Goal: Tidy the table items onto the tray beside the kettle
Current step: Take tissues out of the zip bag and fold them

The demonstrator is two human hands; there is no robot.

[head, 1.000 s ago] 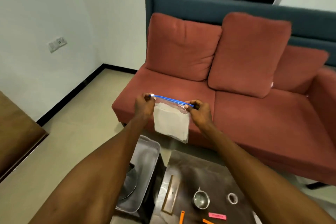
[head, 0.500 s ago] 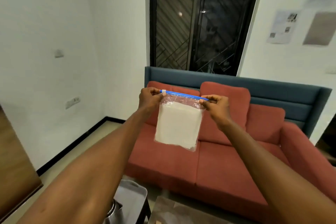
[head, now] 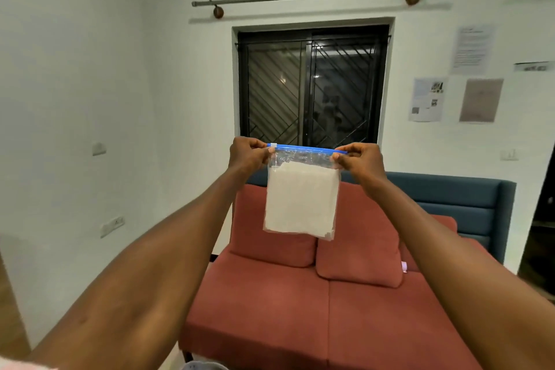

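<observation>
A clear zip bag point(head: 301, 198) with a blue zip strip along its top and a white folded sheet inside hangs in the air in front of me, at arm's length. My left hand point(head: 247, 154) pinches the top left corner of the zip bag beside the white slider. My right hand point(head: 359, 160) pinches the top right corner. Both arms are stretched forward and raised. The table, the tray and the kettle are out of view; only a grey sliver point(head: 200, 366) shows at the bottom edge.
A red sofa point(head: 315, 309) with a blue back stands right ahead below the bag. Behind it is a dark barred window point(head: 312, 84). White walls run left and right, with papers point(head: 426, 99) pinned on the right wall.
My head has tilted up, so the table, tray and kettle have dropped out of view. Both hands have lifted the zip bag higher, keeping their pinch on its top corners.
</observation>
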